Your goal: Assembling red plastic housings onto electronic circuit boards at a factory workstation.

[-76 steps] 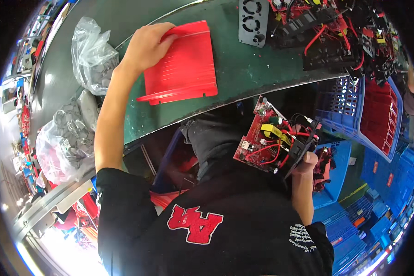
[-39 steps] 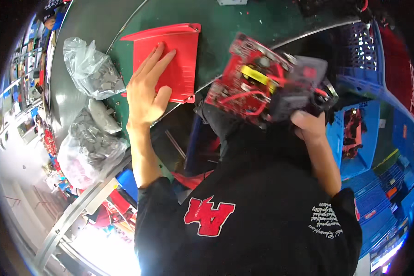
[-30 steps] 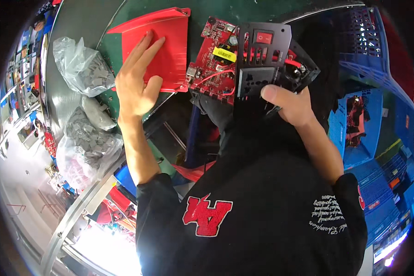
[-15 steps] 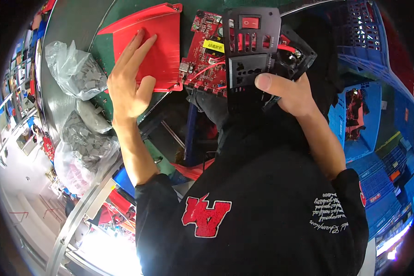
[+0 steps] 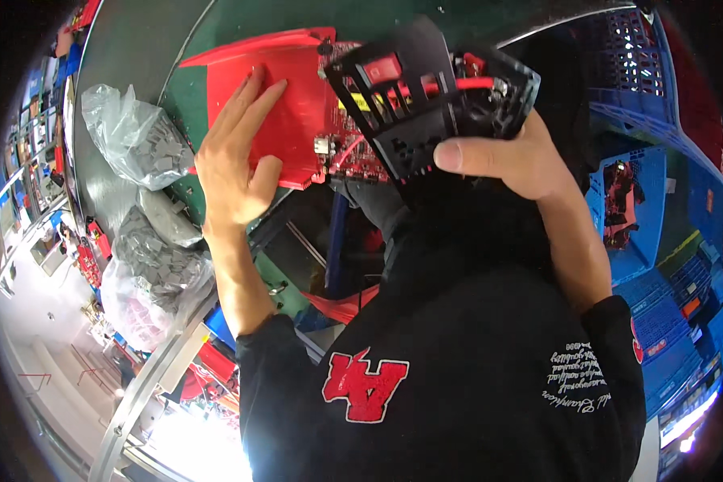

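My left hand (image 5: 237,165) lies open on a red metal housing (image 5: 304,112), fingers stretched over its flat face. At the housing's right side sits a red circuit board (image 5: 347,159), partly covered. My right hand (image 5: 518,161) grips a black end panel (image 5: 419,132), its thumb across the front and its other fingers hidden behind. The panel is tilted and carries a red rocker switch (image 5: 383,70), vent slots and a socket face. Behind it a second black part (image 5: 502,88) with red wires shows; whether the two are joined I cannot tell.
Clear plastic bags of small grey pieces (image 5: 157,149) lie on the dark green tabletop (image 5: 245,18), left of the housing. Blue plastic crates (image 5: 643,217) stand on the right, one holding red and black parts. A metal rail (image 5: 114,434) runs at lower left.
The black panel has tilted, its top swinging left over the circuit board, as my right hand turned. The housing and my left hand sit slightly lower and further right in view.
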The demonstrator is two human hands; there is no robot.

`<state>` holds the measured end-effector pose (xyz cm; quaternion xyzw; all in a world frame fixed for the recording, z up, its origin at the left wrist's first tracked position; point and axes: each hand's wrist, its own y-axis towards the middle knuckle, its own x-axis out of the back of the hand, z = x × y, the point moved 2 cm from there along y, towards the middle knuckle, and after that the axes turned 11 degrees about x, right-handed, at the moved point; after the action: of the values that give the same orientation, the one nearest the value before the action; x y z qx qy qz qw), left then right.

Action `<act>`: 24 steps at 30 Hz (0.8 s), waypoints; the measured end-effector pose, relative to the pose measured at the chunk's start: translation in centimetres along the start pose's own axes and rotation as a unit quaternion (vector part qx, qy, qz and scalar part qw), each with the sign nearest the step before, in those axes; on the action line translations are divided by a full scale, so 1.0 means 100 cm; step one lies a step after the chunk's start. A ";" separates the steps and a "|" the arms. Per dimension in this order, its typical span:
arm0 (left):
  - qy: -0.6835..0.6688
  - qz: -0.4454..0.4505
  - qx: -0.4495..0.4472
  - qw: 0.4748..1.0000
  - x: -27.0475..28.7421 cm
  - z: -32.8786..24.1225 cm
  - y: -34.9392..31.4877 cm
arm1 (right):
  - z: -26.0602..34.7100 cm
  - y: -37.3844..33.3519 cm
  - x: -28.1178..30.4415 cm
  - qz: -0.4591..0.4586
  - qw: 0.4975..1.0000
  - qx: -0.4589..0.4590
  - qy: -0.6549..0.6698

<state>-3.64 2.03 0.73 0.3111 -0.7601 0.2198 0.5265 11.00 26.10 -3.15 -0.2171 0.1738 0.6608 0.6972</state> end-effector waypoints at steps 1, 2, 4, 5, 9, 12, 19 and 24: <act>0.001 -0.001 0.006 1.000 0.000 -0.001 0.000 | -0.006 -0.003 0.002 -0.008 1.000 0.014 -0.016; 0.001 -0.003 0.011 1.000 0.000 -0.003 0.000 | -0.008 -0.005 0.003 -0.017 0.999 0.027 -0.033; -0.001 -0.003 0.002 1.000 -0.001 -0.005 0.003 | -0.004 -0.006 0.001 -0.027 0.999 0.030 -0.024; -0.004 0.000 -0.001 1.000 -0.001 -0.006 0.004 | -0.005 -0.007 0.001 -0.036 0.999 0.031 -0.017; 0.013 0.009 0.012 1.000 0.001 -0.005 0.001 | -0.005 -0.006 -0.002 -0.024 0.999 0.022 0.018; 0.010 0.007 0.016 1.000 -0.001 -0.006 0.002 | -0.010 -0.012 0.001 -0.049 0.999 -0.003 -0.018; 0.014 0.009 0.019 1.000 0.000 -0.006 0.006 | -0.006 -0.010 0.002 -0.020 0.998 0.020 -0.057; 0.014 0.012 0.024 1.000 0.000 -0.004 0.006 | -0.004 -0.004 0.000 -0.027 1.000 -0.002 -0.009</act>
<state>-3.75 2.71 0.86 0.3113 -0.7509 0.2488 0.5266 11.41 25.89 -3.44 -0.2175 0.1606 0.6441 0.7156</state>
